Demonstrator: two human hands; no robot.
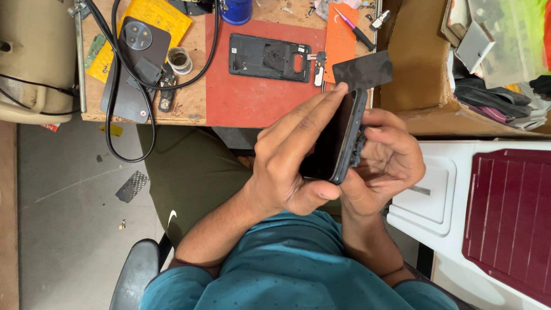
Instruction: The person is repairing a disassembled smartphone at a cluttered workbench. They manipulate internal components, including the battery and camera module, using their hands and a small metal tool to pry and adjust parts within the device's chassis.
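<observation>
Dark slim smartphone with a black glass front (336,138) held edge-up above the lap, in front of the wooden workbench (195,106), clamped between both hands. Left hand (287,163) wrapped over the glass side, fingers stretched along the screen, thumb pressed at the lower edge. Right hand (387,163) cupped behind the back side, fingers curled firmly on the open rear where small inner parts show. Both grips closed tight on the phone, no gap visible.

Likely risks from here:
- Slipping out of the hands and falling to the grey floor (69,189), because held over the lap and not over the bench, with only the edges gripped
- Cracking or bending of the glass, if too much squeeze from the left fingers against the right palm
- Damage to the exposed inner parts under the right fingertips, from pressing or from dirt of the skin
- Catching the thick black cable (117,97) that hangs over the bench edge, if an elbow moves wide

On the red rubber mat (252,95) a separate black plastic phone frame with a camera opening (270,57), well apart from the hands; near the bench corner a flat black rectangular sheet (363,71), close to the top of the phone, easy to knock off
</observation>
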